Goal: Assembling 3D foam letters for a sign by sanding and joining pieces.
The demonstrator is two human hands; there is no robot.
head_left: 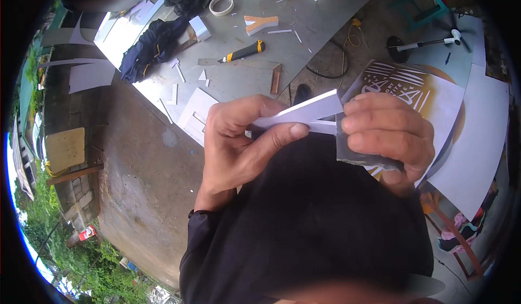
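Note:
My left hand [233, 141] pinches a white piece [306, 110] of board-like material between thumb and fingers. Two flat arms of this piece spread apart toward the right, like a narrow V. In my right hand [391, 128] is a dark grey sheet with a ragged lower edge, which looks like sandpaper [353, 149]. Its left edge meets the right ends of the white arms. Both hands are raised in front of my dark-clothed torso, nearer than the table. My left fingers hide the rest of the white piece.
On the metal table [217, 79] lie a yellow-and-black utility knife [244, 52], a wooden-handled square [276, 79], a tape roll [221, 5], dark cloth [154, 46] and white offcuts. A cut-out white sheet [191, 114] overhangs the near edge. A stencilled sheet [434, 100] stands at right.

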